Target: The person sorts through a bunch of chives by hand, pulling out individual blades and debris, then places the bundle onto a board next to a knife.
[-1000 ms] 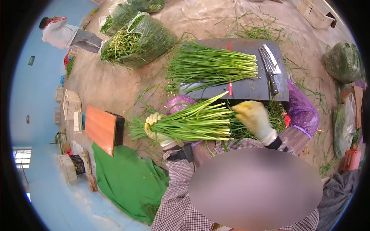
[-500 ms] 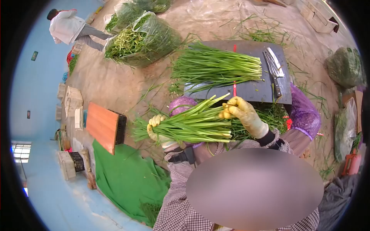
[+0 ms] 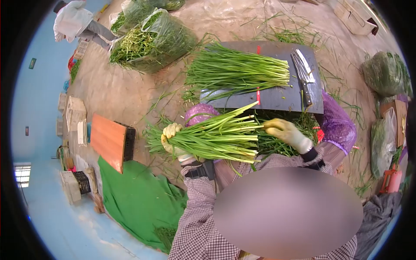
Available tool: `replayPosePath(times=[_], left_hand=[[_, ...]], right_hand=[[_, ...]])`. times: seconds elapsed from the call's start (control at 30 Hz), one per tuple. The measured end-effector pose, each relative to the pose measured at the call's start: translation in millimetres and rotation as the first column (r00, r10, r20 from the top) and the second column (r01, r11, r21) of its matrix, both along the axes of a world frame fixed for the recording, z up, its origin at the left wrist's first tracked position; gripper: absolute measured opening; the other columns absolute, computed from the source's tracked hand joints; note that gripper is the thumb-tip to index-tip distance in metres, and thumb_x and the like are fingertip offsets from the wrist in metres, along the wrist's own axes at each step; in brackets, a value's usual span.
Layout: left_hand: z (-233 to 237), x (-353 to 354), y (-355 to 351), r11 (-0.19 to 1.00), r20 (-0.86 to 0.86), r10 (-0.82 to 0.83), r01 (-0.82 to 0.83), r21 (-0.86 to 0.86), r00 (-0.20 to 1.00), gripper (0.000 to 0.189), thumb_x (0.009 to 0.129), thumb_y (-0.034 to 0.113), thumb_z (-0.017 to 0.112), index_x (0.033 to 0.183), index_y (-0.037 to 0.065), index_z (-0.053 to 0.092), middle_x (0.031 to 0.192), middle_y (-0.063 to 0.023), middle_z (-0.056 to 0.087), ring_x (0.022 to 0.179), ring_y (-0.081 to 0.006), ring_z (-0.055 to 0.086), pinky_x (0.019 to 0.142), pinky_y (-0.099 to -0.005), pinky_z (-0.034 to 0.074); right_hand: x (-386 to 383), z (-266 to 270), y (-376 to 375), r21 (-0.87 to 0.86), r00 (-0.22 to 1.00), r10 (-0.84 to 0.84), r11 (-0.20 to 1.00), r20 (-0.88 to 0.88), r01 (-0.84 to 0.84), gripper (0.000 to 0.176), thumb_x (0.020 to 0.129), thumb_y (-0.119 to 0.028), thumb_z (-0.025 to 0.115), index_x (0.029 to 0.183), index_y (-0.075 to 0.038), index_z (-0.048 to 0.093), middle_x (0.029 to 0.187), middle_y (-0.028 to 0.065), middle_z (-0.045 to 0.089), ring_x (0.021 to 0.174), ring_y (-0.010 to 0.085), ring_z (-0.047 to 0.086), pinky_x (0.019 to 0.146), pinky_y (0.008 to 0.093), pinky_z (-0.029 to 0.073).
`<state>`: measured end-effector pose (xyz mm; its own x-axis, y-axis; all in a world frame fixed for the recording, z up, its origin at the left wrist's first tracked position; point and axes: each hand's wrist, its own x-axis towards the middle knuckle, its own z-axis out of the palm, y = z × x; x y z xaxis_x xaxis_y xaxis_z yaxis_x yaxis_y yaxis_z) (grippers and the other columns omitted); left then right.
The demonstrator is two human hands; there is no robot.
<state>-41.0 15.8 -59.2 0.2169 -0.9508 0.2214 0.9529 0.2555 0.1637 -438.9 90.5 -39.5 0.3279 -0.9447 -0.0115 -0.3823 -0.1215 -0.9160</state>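
My left hand (image 3: 172,139), in a yellow-stained white glove, is wrapped round a loose bunch of garlic chives (image 3: 212,138). The pale cut ends point right and fan out; the green leaves hang past the hand on the left. My right hand (image 3: 286,133), gloved too, is at the cut ends, fingers together and tips against the end of a stalk. Whether it pinches a stalk is too small to tell. Beyond the hands, a larger pile of chives (image 3: 242,67) lies on a dark board (image 3: 277,97) across a red strip (image 3: 258,96). A black-handled knife (image 3: 304,78) lies beside it.
Loose greens (image 3: 277,147) lie below the board by my knees. Full plastic bags (image 3: 160,47) stand at the back left, near another person (image 3: 73,21). An orange board (image 3: 107,141) and a green cloth (image 3: 138,199) are at left. A filled bag (image 3: 383,73) sits at right.
My right hand has moved down and slightly right, its fingers now pointing left at the stalk ends. The bunch in my left hand is more fanned out. The view has shifted slightly.
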Motion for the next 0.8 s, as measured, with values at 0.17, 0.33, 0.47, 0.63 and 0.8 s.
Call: replayPosePath(times=[0.17, 0.33, 0.47, 0.63, 0.8], left_hand=[[22, -5, -2, 0.994, -0.021, -0.048, 0.045, -0.100, 0.999, 0.016, 0.093, 0.019, 0.057, 0.083, 0.015, 0.045, 0.076, 0.0043, 0.044, 0.075, -0.0127, 0.043, 0.075, -0.0310, 0.039], [29, -3, 1, 0.993, 0.049, -0.021, 0.026, -0.114, 0.999, 0.015, 0.093, 0.019, 0.057, 0.083, 0.014, 0.046, 0.079, 0.0035, 0.046, 0.076, -0.0131, 0.043, 0.076, -0.0311, 0.039], [19, -3, 4, 0.998, 0.019, 0.060, -0.060, -0.004, 0.998, 0.014, 0.092, 0.018, 0.057, 0.084, 0.014, 0.047, 0.080, 0.0028, 0.046, 0.077, -0.0134, 0.043, 0.078, -0.0312, 0.039], [-1, 4, 4, 0.999, 0.007, 0.045, -0.045, 0.002, 0.999, 0.015, 0.092, 0.019, 0.057, 0.082, 0.014, 0.046, 0.081, 0.0017, 0.044, 0.079, -0.0135, 0.044, 0.081, -0.0319, 0.040], [-7, 13, 5, 0.997, -0.004, 0.047, -0.047, 0.059, 0.999, 0.014, 0.092, 0.019, 0.058, 0.083, 0.013, 0.049, 0.083, 0.0004, 0.048, 0.082, -0.0150, 0.048, 0.084, -0.0329, 0.041]], right_hand=[[86, -6, -28, 0.218, 0.845, 0.055, 0.955, 0.531, -0.200, 0.036, 0.095, -0.020, 0.071, 0.125, 0.001, 0.065, 0.117, 0.0082, 0.070, 0.103, 0.0148, 0.063, 0.094, 0.0305, 0.051], [100, 18, -19, 0.449, 0.685, -0.269, 0.888, 0.678, -0.096, 0.032, 0.096, -0.016, 0.069, 0.124, 0.001, 0.066, 0.110, 0.0049, 0.072, 0.099, 0.0135, 0.065, 0.089, 0.0286, 0.052], [91, 8, -12, 0.559, 0.644, -0.304, 0.796, 0.702, -0.233, 0.030, 0.097, -0.019, 0.067, 0.119, 0.001, 0.068, 0.111, 0.0065, 0.071, 0.101, 0.0150, 0.064, 0.091, 0.0305, 0.050], [54, 6, 0, 0.410, 0.810, -0.173, 0.908, 0.560, -0.090, 0.042, 0.103, -0.031, 0.059, 0.127, 0.002, 0.063, 0.112, 0.0098, 0.069, 0.106, 0.0173, 0.062, 0.098, 0.0319, 0.046], [-28, 19, 22, 0.445, 0.870, -0.310, 0.887, 0.383, 0.120, 0.041, 0.099, -0.037, 0.063, 0.117, 0.000, 0.063, 0.115, 0.0076, 0.067, 0.104, 0.0142, 0.059, 0.095, 0.0312, 0.047]])
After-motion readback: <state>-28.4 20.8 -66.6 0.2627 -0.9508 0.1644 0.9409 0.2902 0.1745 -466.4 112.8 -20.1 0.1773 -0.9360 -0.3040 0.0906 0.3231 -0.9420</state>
